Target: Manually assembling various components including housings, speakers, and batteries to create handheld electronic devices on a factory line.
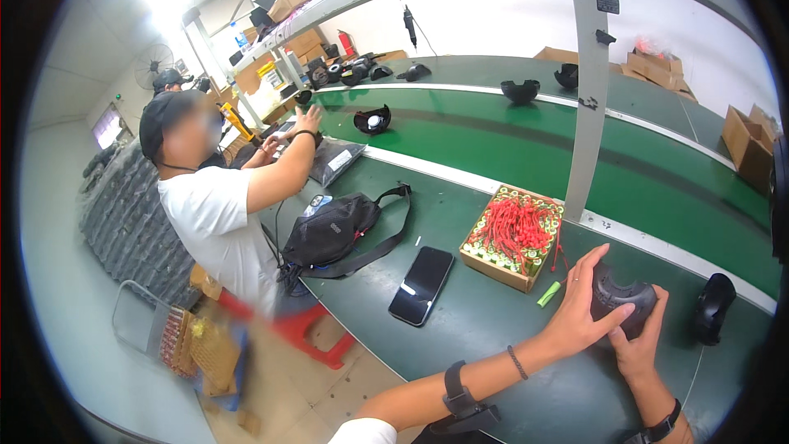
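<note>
Both of my hands are closed round a black curved plastic shell [618, 298], held above the green tabletop at the right. My left hand [578, 312] grips its near left side, with the thumb across the front. On the right and from below, my right hand [639, 347] holds the same shell. A loose green battery cell [548, 293] lies just left of my left hand. Beyond it stands a cardboard box [495, 269] packed with green-and-white cells topped by red wires [518, 226]. Another black shell [714, 309] rests on the table to the right.
A phone [421, 286] and a black waist bag [337, 232] lie to the left. A grey metal post [582, 131] rises behind the box. Beyond runs a green conveyor belt [460, 131] carrying black shells [372, 120]. A co-worker [218, 205] sits at the left.
</note>
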Available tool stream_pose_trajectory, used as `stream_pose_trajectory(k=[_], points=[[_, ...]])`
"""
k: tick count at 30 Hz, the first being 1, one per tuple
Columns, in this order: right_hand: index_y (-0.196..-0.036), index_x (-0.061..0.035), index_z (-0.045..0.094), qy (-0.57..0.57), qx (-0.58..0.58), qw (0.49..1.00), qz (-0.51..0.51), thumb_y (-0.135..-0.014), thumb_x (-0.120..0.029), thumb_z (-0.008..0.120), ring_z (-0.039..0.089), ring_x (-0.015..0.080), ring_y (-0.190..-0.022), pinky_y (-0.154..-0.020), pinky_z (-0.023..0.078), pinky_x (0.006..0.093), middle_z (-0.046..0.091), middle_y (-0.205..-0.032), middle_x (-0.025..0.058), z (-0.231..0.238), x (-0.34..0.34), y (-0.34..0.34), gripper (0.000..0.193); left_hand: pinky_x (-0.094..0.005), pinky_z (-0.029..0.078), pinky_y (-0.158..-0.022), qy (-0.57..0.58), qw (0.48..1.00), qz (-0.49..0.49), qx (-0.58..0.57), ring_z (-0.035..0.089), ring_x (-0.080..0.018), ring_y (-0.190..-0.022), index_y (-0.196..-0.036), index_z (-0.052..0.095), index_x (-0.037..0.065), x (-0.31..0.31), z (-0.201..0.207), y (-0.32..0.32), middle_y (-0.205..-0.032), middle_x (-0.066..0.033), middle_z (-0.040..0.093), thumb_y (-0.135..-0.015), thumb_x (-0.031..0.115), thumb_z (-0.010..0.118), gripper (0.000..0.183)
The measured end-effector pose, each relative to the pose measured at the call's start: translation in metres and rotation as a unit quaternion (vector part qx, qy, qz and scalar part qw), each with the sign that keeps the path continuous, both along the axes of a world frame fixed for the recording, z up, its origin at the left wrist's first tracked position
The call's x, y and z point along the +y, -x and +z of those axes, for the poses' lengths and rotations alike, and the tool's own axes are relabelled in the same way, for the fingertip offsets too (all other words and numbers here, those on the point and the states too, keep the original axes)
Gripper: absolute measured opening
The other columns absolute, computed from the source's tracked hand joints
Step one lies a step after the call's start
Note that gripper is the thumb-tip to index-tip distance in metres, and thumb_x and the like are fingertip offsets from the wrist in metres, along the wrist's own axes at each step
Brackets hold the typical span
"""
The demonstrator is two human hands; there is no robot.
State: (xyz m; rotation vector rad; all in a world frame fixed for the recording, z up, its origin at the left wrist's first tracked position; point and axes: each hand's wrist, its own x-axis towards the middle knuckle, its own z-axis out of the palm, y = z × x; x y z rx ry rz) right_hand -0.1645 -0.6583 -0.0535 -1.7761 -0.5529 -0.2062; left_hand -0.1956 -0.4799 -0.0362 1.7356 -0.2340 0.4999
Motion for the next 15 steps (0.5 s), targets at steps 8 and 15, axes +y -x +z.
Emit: stream_pose_trajectory(k=[8,15], points=[[-0.136,-0.0021,0.039,-0.072,0.058,0.996,0.02,-0.081,-0.041,0.088,0.057,0.0203,-0.112,-0.099,0.049,0.0353,0.054,-0.119,0.0114,0.01,0.0073,0.0044,0.083,-0.0403,0.023,-0.127,0.057,0.996,-0.055,0.033,0.03,-0.0274,-0.154,-0.161,0.029,0.002,0.0086,-0.0006,-0.005,-0.164,-0.0154,0.034,-0.111,0.024,0.05,0.058],[-0.133,-0.0023,0.04,-0.002,0.0,1.0,0.011,-0.08,-0.041,0.089,0.057,0.0198,-0.109,-0.097,0.049,0.0351,0.055,-0.117,0.0108,0.0032,-0.0004,0.0007,0.082,-0.0442,0.025,-0.126,0.006,1.0,0.002,0.01,0.031,-0.0323,-0.152,-0.161,0.028,0.0,0.0008,0.0047,0.0006,-0.161,-0.0182,0.035,-0.107,0.028,0.06,0.069]])
